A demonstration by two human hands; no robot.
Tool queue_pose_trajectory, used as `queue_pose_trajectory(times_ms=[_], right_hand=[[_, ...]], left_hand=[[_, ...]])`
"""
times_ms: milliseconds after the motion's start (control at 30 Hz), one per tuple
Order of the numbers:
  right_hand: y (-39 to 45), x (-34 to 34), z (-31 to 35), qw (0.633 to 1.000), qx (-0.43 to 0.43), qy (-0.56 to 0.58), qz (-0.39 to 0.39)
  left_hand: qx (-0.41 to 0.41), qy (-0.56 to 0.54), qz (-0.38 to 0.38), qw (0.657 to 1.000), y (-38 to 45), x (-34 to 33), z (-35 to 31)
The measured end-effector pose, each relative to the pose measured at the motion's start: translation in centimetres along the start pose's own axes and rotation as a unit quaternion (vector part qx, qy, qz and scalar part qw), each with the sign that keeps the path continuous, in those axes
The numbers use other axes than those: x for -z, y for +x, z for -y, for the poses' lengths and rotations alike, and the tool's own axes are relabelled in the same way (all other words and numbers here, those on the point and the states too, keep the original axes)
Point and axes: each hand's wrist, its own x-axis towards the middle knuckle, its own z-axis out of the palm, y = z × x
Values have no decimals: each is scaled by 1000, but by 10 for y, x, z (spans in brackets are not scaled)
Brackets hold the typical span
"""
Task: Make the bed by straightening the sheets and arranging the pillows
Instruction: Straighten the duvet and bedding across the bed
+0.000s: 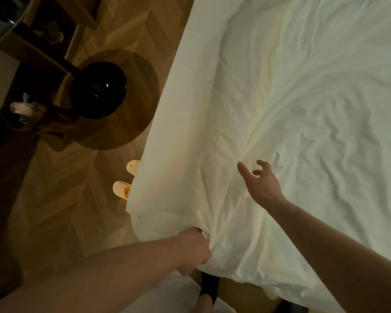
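Corner work on the white sheet (291,98)!
Left hand (195,249), at six o'clock, bunches the sheet's corner in its fist; right hand (261,184) hovers fingers spread above the rumpled cloth covering the bed, centre to three o'clock.

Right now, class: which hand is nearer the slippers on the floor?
Left. The left hand grips the sheet corner just below the slippers; the right hand hovers open over the bed, farther right.
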Motion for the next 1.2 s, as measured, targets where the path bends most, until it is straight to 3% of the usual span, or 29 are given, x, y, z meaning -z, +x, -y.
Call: queue_pose_trajectory(times_ms=[100, 200, 267, 333, 400, 467, 533, 600, 633, 667, 800, 900, 967, 1067, 1200], right_hand=[[17, -8, 39, 999, -11, -41, 33], [16, -36, 47, 994, -20, -104, 36], [11, -46, 50, 994, 19, -111, 0], [7, -41, 49, 998, 37, -49, -32], [0, -23, 38, 996, 0, 64, -67], [-8, 1, 25, 976, -67, 198, -67], [-20, 22, 12, 943, -142, 297, -38], [-34, 36, 2, 914, -203, 351, -23], [-39, 40, -4, 905, -221, 362, -12], [-43, 42, -8, 898, -234, 372, 1], [-51, 41, -16, 865, -246, 432, 71], [-48, 41, -11, 853, -235, 454, 112], [-47, 43, -7, 886, -186, 413, 103], [-49, 54, -8, 939, -97, 312, 107], [-57, 80, -15, 966, -63, 244, 64]], left_hand=[[-55, 62, -26, 996, -14, 8, -4], [-132, 49, -31, 990, -40, 25, -6], [-124, -25, -28, 992, -66, 41, 4], [-47, -174, -39, 983, -87, 52, 30], [72, -366, -107, 921, -100, 64, 71], [190, -503, -254, 804, -102, 79, 122], [299, -542, -385, 685, -96, 96, 172], [324, -634, -417, 565, -78, 116, 202], [312, -687, -396, 523, -65, 128, 207], [298, -722, -366, 505, -52, 142, 206], [168, -813, -241, 503, -1, 200, 161], [41, -852, -226, 470, 15, 232, 139], [127, -829, -315, 444, 14, 243, 138], [330, -638, -554, 421, -19, 260, 155], [400, -448, -719, 350, -123, 289, 199]])
